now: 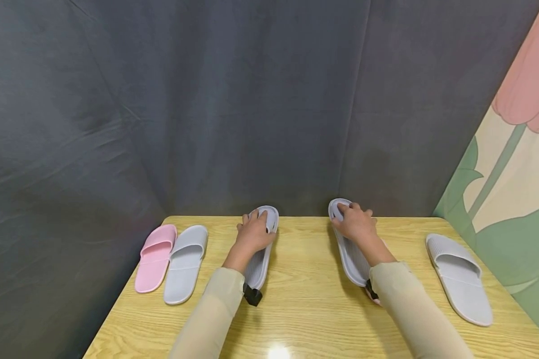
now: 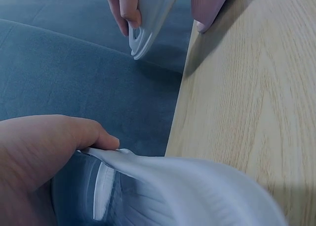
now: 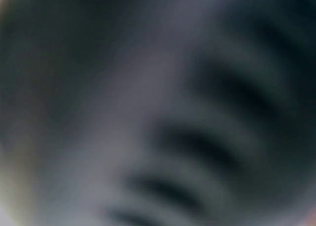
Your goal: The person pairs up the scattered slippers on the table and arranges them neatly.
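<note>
Grey slipper [image 1: 352, 257] in the right hand [image 1: 358, 225] partly hides a pink slipper [image 2: 207, 7].

We see a dark grey curtain [image 1: 260, 99] behind the table [image 1: 305, 299] and down along its left side, creased on the left and crossed right of centre by a thin, nearly vertical seam [image 1: 356, 89]. Under it we notice pale yellow wood grain, with a bright glare spot [image 1: 278, 352] at the bottom of the head view. To our right stands a cream wall [image 1: 536, 172] showing a large pink flower [image 1: 527, 75], a green stem [image 1: 496, 172] and broad green leaves [image 1: 521, 244].
</note>
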The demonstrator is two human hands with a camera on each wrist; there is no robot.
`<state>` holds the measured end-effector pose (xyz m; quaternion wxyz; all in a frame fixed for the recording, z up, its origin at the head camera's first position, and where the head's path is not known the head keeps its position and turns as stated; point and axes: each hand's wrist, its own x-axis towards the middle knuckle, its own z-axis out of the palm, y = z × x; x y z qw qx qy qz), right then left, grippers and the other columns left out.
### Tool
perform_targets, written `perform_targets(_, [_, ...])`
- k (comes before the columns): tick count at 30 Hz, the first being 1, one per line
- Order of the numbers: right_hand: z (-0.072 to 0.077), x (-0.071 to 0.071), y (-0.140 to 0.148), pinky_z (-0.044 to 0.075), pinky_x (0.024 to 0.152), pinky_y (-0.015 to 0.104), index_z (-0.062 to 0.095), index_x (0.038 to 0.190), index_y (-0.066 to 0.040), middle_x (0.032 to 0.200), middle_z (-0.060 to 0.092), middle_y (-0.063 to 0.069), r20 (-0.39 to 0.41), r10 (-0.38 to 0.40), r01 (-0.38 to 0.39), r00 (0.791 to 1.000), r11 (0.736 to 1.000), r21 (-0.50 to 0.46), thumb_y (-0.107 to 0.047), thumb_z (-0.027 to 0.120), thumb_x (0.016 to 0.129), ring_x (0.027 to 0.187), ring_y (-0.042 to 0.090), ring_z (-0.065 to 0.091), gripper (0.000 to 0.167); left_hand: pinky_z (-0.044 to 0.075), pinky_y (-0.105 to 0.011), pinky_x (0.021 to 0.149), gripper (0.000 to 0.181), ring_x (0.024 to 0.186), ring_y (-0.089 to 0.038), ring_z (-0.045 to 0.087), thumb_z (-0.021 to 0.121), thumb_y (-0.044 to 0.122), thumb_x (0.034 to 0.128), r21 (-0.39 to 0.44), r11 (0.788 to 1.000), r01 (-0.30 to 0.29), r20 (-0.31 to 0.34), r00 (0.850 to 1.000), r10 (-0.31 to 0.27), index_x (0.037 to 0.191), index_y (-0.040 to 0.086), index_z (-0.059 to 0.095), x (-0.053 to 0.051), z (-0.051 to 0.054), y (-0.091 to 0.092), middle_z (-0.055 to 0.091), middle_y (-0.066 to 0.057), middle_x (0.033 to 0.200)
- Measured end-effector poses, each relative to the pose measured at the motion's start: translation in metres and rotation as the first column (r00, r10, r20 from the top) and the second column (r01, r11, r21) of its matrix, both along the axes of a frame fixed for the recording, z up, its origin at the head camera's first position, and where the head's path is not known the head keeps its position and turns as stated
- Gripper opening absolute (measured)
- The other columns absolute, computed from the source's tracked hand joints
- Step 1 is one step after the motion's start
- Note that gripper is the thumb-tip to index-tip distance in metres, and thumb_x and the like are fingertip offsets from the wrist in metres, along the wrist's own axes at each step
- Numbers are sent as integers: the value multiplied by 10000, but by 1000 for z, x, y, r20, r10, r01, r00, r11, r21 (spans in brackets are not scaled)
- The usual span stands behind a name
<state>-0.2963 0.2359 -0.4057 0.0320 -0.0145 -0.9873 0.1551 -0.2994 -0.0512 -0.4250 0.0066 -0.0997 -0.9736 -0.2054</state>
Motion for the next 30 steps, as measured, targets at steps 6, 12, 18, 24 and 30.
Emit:
perform_targets(6, [-1, -2, -2, 382, 897, 733, 437, 1525, -99, 1478, 400, 311, 2, 4, -4, 1000, 1000, -7, -357, 508, 944, 1157, 647, 417, 639, 306, -666, 1079, 730, 1445, -448, 279, 635, 363, 953, -10, 1000, 3, -3, 1000, -3, 1574, 88, 367, -3, 0, 6, 310, -197, 1613])
perform_targets(12, [-2, -4, -5, 389, 889, 724, 450, 1516, -105, 1461, 421, 303, -2, 3, -3, 1000, 1000, -6, -367, 519, 942, 1144, 637, 432, 635, 300, -662, 1082, 723, 1451, -448, 272, 628, 353, 956, 3, 1000, 3, -1, 1000, -3, 1575, 89, 364, -3, 1, 9, 303, -196, 1617])
perform_targets(18, [-2, -4, -10, 383, 901, 719, 449, 1520, -107, 1459, 425, 302, 13, 7, -7, 1000, 1000, -5, -374, 526, 947, 1155, 630, 431, 636, 308, -651, 1079, 729, 1448, -443, 275, 630, 365, 956, -5, 1000, 0, -4, 1000, 0, 1577, 93, 362, -2, 0, 10, 304, -192, 1617])
perform_targets(24, [-3, -4, -14, 390, 898, 710, 460, 1513, -109, 1462, 428, 296, 3, 8, -8, 1000, 1000, -14, -364, 530, 933, 1148, 624, 432, 637, 320, -647, 1064, 728, 1433, -444, 288, 628, 365, 959, -11, 1000, 7, -11, 1000, -7, 1575, 85, 362, -3, 0, 13, 307, -196, 1613])
perform_targets(30, [-3, -4, -19, 382, 897, 723, 473, 1505, -106, 1462, 435, 289, -10, 16, -16, 1000, 1000, -20, -352, 531, 918, 1148, 637, 434, 639, 314, -643, 1070, 737, 1442, -437, 271, 625, 379, 975, -13, 1000, 8, 0, 1000, -8, 1586, 84, 335, -3, 0, 14, 279, -190, 1629])
